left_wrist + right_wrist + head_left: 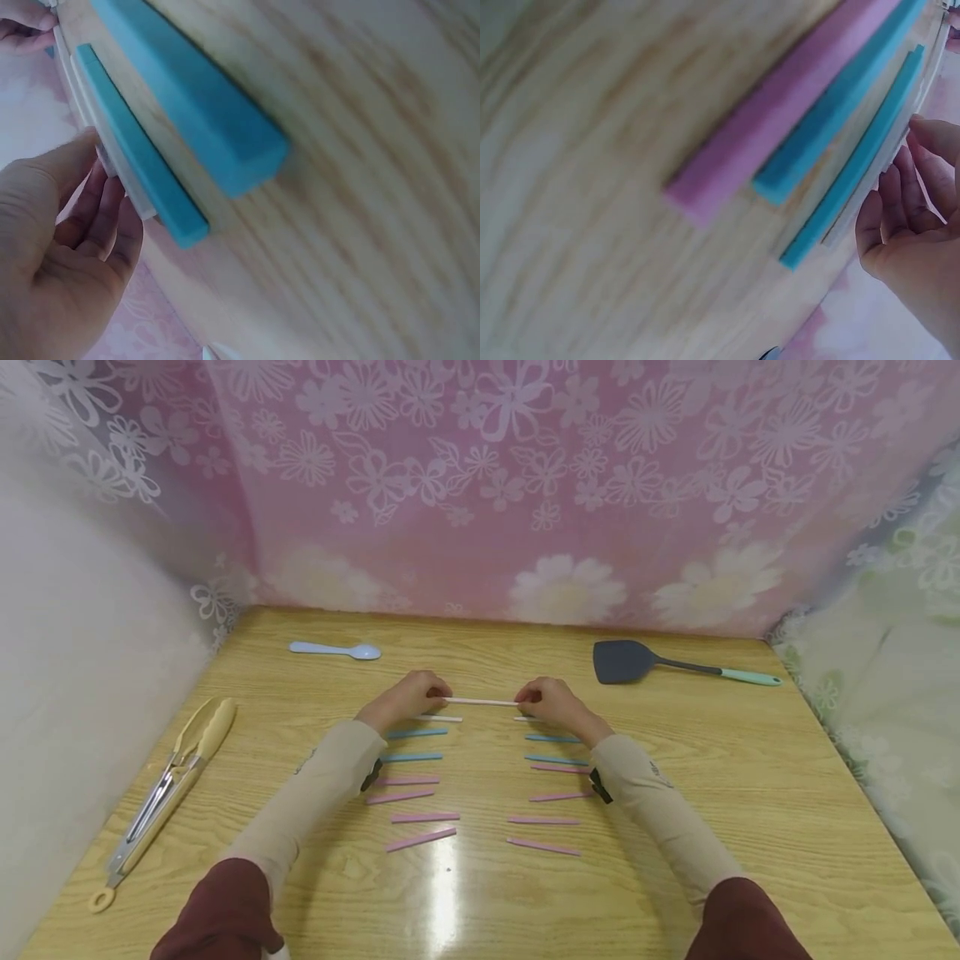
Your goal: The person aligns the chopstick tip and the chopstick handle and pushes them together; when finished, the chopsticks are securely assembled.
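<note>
Here, fingers (pixel 437 685) pinch white stick (pixel 482 702), well inside table edges (pixel 487 624).

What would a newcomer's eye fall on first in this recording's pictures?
Probably the slim white stick at the centre of the head view, held by the bare left hand and bare right hand. Nearer the camera, pink sticks and blue sticks lie in two columns on the wood-grain table. A dark grey, flat spatula with a mint-green handle lies at its back right.

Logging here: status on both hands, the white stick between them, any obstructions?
Left hand, right hand: both pinching. White stick: held at opposite ends. Spoon, spatula: apart, not obstructing.
</note>
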A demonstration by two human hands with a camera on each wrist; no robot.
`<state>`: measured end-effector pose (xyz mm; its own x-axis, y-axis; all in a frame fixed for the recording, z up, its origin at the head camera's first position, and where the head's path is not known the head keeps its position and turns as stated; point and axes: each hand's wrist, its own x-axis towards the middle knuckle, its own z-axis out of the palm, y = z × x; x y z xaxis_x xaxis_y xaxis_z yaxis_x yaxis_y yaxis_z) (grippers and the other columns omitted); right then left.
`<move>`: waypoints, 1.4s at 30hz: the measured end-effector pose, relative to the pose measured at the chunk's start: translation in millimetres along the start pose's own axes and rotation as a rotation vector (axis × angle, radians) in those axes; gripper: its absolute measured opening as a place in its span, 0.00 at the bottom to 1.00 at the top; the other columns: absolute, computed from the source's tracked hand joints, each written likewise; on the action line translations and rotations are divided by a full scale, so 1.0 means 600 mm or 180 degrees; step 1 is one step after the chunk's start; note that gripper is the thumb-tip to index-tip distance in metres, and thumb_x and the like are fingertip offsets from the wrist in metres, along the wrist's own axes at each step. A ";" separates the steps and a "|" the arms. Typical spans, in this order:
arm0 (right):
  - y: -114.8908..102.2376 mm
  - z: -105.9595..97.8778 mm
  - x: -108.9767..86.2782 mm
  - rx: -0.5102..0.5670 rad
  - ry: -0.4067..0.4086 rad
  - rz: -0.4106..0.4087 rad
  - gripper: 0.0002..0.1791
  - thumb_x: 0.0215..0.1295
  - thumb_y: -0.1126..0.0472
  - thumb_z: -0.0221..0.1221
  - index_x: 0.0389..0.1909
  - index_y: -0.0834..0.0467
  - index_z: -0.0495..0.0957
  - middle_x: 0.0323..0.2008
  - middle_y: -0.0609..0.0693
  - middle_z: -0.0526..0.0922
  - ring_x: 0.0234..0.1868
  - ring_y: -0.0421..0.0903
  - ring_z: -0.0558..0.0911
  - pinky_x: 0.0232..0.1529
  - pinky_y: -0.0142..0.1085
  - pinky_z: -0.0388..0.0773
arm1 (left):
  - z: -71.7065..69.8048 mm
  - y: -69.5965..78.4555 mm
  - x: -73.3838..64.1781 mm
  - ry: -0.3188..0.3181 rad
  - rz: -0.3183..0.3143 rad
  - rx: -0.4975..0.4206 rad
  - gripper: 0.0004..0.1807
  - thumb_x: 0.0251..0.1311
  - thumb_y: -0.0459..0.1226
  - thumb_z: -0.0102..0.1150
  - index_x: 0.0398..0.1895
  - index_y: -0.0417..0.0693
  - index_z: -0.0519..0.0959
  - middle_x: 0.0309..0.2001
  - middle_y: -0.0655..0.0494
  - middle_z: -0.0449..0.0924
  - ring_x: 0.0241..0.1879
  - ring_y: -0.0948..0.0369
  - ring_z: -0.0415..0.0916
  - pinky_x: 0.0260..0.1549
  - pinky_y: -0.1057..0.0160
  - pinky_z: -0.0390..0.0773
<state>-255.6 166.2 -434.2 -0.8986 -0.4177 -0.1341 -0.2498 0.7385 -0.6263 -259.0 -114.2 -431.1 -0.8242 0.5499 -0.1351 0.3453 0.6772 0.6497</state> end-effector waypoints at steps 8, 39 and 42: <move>0.012 -0.009 -0.021 0.0089 0.0164 0.0001 0.13 0.66 0.58 0.59 0.45 0.63 0.81 0.40 0.55 0.81 0.40 0.49 0.77 0.43 0.42 0.76 | -0.007 -0.015 -0.016 0.0173 0.0016 -0.0076 0.18 0.70 0.37 0.49 0.57 0.35 0.74 0.49 0.45 0.78 0.48 0.53 0.73 0.50 0.56 0.75; 0.037 -0.020 -0.059 0.0017 0.0027 0.0000 0.06 0.62 0.65 0.62 0.37 0.63 0.83 0.32 0.53 0.81 0.31 0.43 0.74 0.33 0.34 0.72 | 0.000 -0.024 -0.065 0.0034 0.0227 -0.0034 0.11 0.66 0.31 0.54 0.48 0.38 0.81 0.47 0.45 0.78 0.48 0.52 0.74 0.47 0.55 0.77; 0.037 -0.019 -0.060 0.0039 0.0029 -0.0008 0.06 0.62 0.65 0.62 0.37 0.63 0.83 0.32 0.53 0.81 0.30 0.43 0.73 0.33 0.34 0.71 | 0.001 -0.025 -0.064 0.0033 0.0239 -0.0032 0.11 0.66 0.31 0.54 0.48 0.38 0.81 0.47 0.45 0.78 0.47 0.52 0.74 0.47 0.55 0.77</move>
<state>-233.1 203.7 -434.6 -0.9013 -0.4146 -0.1255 -0.2476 0.7309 -0.6360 -232.6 -145.3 -436.1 -0.8007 0.5939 -0.0781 0.4019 0.6293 0.6651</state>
